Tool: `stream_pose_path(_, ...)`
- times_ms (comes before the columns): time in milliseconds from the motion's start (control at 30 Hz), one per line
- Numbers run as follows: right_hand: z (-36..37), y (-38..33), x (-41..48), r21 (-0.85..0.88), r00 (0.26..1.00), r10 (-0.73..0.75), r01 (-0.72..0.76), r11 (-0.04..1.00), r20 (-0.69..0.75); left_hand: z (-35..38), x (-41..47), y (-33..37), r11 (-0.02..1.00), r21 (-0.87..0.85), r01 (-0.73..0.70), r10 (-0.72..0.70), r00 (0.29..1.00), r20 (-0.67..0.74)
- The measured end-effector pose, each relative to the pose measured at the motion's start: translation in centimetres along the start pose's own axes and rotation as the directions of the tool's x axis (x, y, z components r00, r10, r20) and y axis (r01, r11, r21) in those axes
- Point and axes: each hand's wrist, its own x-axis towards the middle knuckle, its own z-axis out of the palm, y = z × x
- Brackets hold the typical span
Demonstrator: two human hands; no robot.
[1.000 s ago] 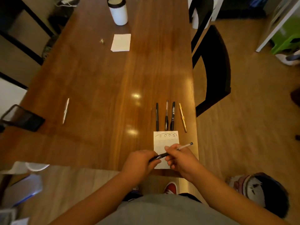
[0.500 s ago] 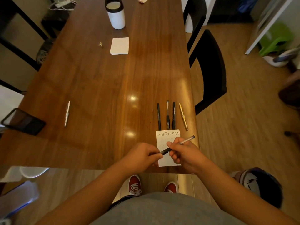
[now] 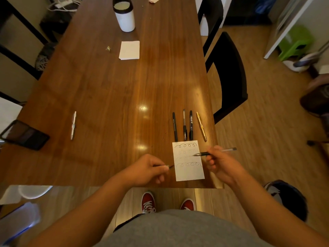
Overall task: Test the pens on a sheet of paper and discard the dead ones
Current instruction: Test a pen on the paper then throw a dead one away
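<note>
A small white test sheet [image 3: 189,171] with several rows of loop scribbles lies near the table's front edge. My right hand [image 3: 221,163] grips an uncapped pen [image 3: 203,154], its tip hovering over the sheet's right side. My left hand [image 3: 147,169], left of the sheet, pinches the pen's cap [image 3: 170,166]. Just beyond the sheet lie a black pen [image 3: 175,126], a clear pen [image 3: 184,124], a black marker [image 3: 191,124] and a yellow pen [image 3: 201,126] in a row. A white pen [image 3: 73,125] lies alone far to the left.
A white cup [image 3: 124,16] and a folded white paper [image 3: 129,50] sit at the far end of the wooden table [image 3: 106,86]. A dark phone [image 3: 25,135] rests at the left edge. A black chair [image 3: 229,75] stands along the right side.
My hands have pulled apart: the cap came off in my left hand, and my right hand swung the pen round so its tip points at the sheet.
</note>
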Motion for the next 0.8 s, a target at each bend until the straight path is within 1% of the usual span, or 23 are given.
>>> stream_pose_path(33,-1.2,-0.7,-0.1,0.025,0.999,-0.02,0.021,0.999,-0.04,-0.7,-0.3,-1.0,1.0,0.005,0.027,-0.027,0.999,-0.025)
stream_pose_path(67,-2.2,-1.1,-0.2,0.009,0.996,-0.036,0.037,0.999,-0.076,-1.3,-0.6,-2.0,0.997,0.057,0.058,-0.054,0.997,-0.054)
stream_pose_path(100,-2.8,-1.3,-0.2,-0.027,0.993,-0.052,0.05,0.998,-0.106,-1.7,-0.8,-3.0,0.983,0.161,0.087,-0.075,0.994,-0.079)
stream_pose_path(167,-3.4,-0.8,0.1,-0.102,0.984,-0.082,0.067,0.993,-0.157,-1.7,-0.9,-4.4,0.91,0.394,0.128,-0.09,0.989,-0.114)
stream_pose_path(200,-3.3,-0.3,0.3,-0.137,0.98,-0.093,0.069,0.988,-0.177,-1.3,-0.8,-4.8,0.883,0.45,0.133,-0.083,0.988,-0.129)
stream_pose_path(300,-2.2,1.6,0.8,-0.278,0.959,-0.13,0.057,0.959,-0.253,0.3,-0.4,-5.3,0.855,0.502,0.129,-0.05,0.984,-0.169)
stream_pose_path(367,-1.5,3.2,1.1,-0.421,0.941,-0.206,0.077,0.904,-0.27,2.0,0.0,-5.4,0.798,0.598,0.074,0.022,0.988,-0.152)
stream_pose_path(467,-0.2,5.3,1.2,-0.621,0.926,-0.324,0.139,0.772,-0.196,5.2,1.0,-5.5,0.667,0.739,-0.09,0.178,0.983,-0.041)
stream_pose_path(533,0.6,6.3,1.3,-0.672,0.93,-0.351,0.195,0.715,-0.104,7.2,1.6,-5.7,0.577,0.792,-0.198,0.241,0.968,0.066)
stream_pose_path(600,1.2,7.1,1.3,-0.705,0.929,-0.368,0.237,0.669,-0.037,8.7,2.1,-6.1,0.5,0.822,-0.274,0.292,0.946,0.138)
stream_pose_path(667,1.7,7.4,1.4,-0.728,0.924,-0.382,0.254,0.637,-0.012,9.7,2.6,-6.5,0.457,0.834,-0.311,0.338,0.927,0.16)
stream_pose_path(800,1.8,7.8,1.6,-0.757,0.923,-0.384,0.268,0.596,0.025,10.7,3.1,-7.1,0.442,0.855,-0.273,0.3,0.943,0.146)
